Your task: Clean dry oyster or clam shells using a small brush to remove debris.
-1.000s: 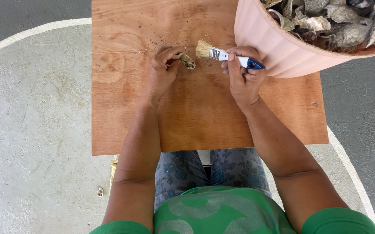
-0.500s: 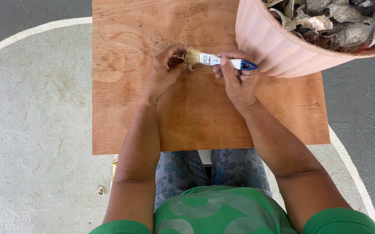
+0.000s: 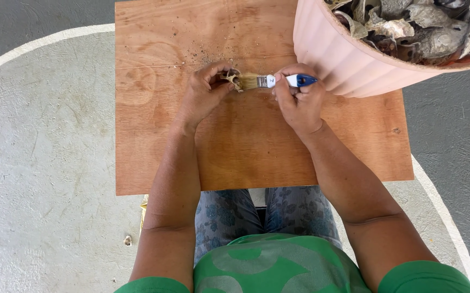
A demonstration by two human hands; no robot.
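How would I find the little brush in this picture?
Look at the square brown plywood board, beside the ribbed pink tub. The right hand holds the small paintbrush near the board's top middle. It alone has pale bristles and a blue handle.

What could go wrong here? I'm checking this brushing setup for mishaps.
The left hand pinches a small shell piece by its fingertips while the brush in the right hand sweeps it; a firm stroke might flick it loose. The pink tub stands right beside the right hand and seems to overhang the board, so a knock could shift it. Grit may scatter onto the floor.
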